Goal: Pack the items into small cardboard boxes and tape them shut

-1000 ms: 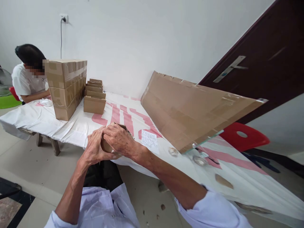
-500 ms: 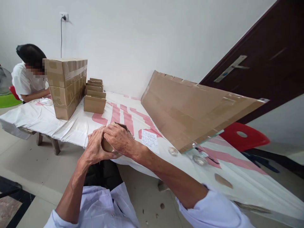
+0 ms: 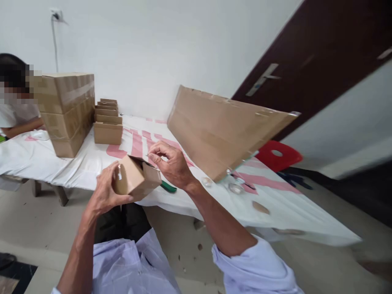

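Note:
My left hand (image 3: 105, 190) is wrapped round the near-left side of a small cardboard box (image 3: 137, 179), which is tilted at the table's front edge. A pale strip, perhaps tape, shows on the box near my fingers. The box's far top flap stands partly open with a dark gap. Just right of that gap, my right hand (image 3: 171, 163) is raised with thumb and fingers pinched together; a tiny light thing shows at the fingertips, too small to name. Beneath my right hand lies a green-handled tool (image 3: 168, 187), its other end hidden by the box.
Several open small boxes (image 3: 108, 132) stand in a row at the back left, beside a stack of taped boxes (image 3: 67, 114). A person (image 3: 18, 110) sits beyond. A large cardboard sheet (image 3: 226, 126) leans at right; tape rolls (image 3: 236, 188) and a cardboard scrap (image 3: 261, 207) lie nearby.
My right hand has come off the box and moved right, fingers pinched. The box has turned in my left hand, showing more of its sides. The view has shifted right.

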`<state>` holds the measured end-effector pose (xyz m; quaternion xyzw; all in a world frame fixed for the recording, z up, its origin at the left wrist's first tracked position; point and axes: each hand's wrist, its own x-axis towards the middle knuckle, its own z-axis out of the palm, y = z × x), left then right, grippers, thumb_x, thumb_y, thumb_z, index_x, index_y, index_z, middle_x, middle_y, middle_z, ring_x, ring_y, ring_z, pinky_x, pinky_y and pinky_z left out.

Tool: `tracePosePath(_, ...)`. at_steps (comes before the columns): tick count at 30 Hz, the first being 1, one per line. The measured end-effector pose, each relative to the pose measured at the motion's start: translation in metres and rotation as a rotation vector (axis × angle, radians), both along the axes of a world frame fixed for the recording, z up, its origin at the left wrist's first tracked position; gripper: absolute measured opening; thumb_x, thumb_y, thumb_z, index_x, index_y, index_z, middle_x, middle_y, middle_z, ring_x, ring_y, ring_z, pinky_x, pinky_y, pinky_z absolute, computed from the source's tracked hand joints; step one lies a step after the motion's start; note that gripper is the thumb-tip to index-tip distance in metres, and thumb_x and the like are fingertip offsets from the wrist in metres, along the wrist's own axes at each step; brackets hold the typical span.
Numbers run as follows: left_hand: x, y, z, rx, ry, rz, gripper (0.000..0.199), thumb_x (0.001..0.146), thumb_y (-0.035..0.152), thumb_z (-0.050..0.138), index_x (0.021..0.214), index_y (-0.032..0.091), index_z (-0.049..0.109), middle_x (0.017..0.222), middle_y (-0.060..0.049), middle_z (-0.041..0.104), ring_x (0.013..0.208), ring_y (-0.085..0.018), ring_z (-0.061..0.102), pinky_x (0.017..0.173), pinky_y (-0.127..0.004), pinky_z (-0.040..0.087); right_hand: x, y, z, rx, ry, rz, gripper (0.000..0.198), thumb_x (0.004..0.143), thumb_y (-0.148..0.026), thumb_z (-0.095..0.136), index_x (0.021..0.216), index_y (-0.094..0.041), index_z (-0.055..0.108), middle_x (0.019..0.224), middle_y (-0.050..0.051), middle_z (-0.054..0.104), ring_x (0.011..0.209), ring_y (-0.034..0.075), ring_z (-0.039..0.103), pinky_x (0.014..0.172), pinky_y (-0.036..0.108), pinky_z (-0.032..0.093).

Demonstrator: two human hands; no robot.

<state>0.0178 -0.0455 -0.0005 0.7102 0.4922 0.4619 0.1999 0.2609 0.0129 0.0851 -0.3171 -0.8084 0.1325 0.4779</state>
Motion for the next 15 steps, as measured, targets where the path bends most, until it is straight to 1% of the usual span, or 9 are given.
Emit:
tracePosePath(1, -0.005, 0.001, 0.0, -0.012, -0.025, 0.003, 0.107, 0.057, 0.046, 0.096, 0.152, 0.025, 0.05, 0.156, -0.016, 0.056, 0.141, -0.041, 0.054, 0.12, -0.058, 0.041, 0.015, 0.005, -0.006, -0.01, 0.055, -0.055, 0.019, 0.098, -0.034, 0.061, 0.083, -0.022, 0.063, 0.088, 0.003, 0.067, 0.084, 0.018, 0.062, 0.077, 0.031, 0.051)
tracePosePath(3, -0.015, 0.003, 0.002, -0.049, -0.047, 0.013, 0.103, 0.06, 0.051, 0.094, 0.151, 0.024, 0.052, 0.154, -0.015, 0.058, 0.139, -0.04, 0.056, 0.118, -0.056, 0.045, 0.053, 0.016, -0.026, -0.053, 0.153, -0.192, 0.024, 0.095, -0.04, 0.062, 0.081, -0.021, 0.062, 0.085, 0.002, 0.066, 0.081, 0.017, 0.06, 0.075, 0.03, 0.05)
tracePosePath(6, -0.032, 0.008, 0.001, -0.108, -0.018, 0.037, 0.104, 0.062, 0.055, 0.092, 0.151, 0.023, 0.051, 0.152, -0.014, 0.06, 0.14, -0.04, 0.057, 0.118, -0.056, 0.047, 0.115, 0.03, -0.072, -0.204, 0.287, -0.432, 0.031, 0.087, -0.051, 0.062, 0.078, -0.021, 0.062, 0.075, 0.001, 0.06, 0.071, 0.016, 0.054, 0.069, 0.03, 0.048)
tracePosePath(8, -0.042, 0.012, -0.003, -0.127, 0.007, 0.063, 0.103, 0.064, 0.056, 0.091, 0.152, 0.023, 0.049, 0.155, -0.013, 0.058, 0.142, -0.041, 0.055, 0.122, -0.058, 0.043, 0.149, 0.037, -0.105, -0.33, 0.385, -0.575, 0.035, 0.081, -0.056, 0.06, 0.077, -0.021, 0.061, 0.07, 0.001, 0.058, 0.069, 0.017, 0.053, 0.069, 0.031, 0.048)
tracePosePath(9, -0.046, 0.014, -0.006, -0.128, 0.016, 0.071, 0.101, 0.065, 0.055, 0.091, 0.152, 0.024, 0.049, 0.156, -0.012, 0.057, 0.143, -0.041, 0.054, 0.123, -0.059, 0.041, 0.163, 0.039, -0.12, -0.36, 0.404, -0.612, 0.036, 0.078, -0.057, 0.06, 0.075, -0.021, 0.06, 0.069, 0.001, 0.058, 0.068, 0.018, 0.053, 0.068, 0.032, 0.048)
tracePosePath(12, -0.057, 0.022, -0.016, -0.114, 0.039, 0.082, 0.095, 0.069, 0.056, 0.091, 0.151, 0.035, 0.05, 0.16, -0.005, 0.056, 0.145, -0.038, 0.054, 0.125, -0.056, 0.041, 0.187, 0.047, -0.158, -0.415, 0.435, -0.673, 0.035, 0.074, -0.057, 0.062, 0.068, -0.022, 0.058, 0.064, 0.003, 0.058, 0.067, 0.019, 0.053, 0.065, 0.033, 0.048)
tracePosePath(15, -0.061, 0.027, -0.018, -0.097, 0.057, 0.08, 0.093, 0.068, 0.063, 0.091, 0.15, 0.044, 0.051, 0.159, 0.001, 0.057, 0.146, -0.038, 0.054, 0.125, -0.056, 0.043, 0.196, 0.059, -0.182, -0.46, 0.447, -0.7, 0.031, 0.072, -0.052, 0.061, 0.066, -0.022, 0.058, 0.061, 0.003, 0.059, 0.065, 0.02, 0.054, 0.063, 0.032, 0.048)
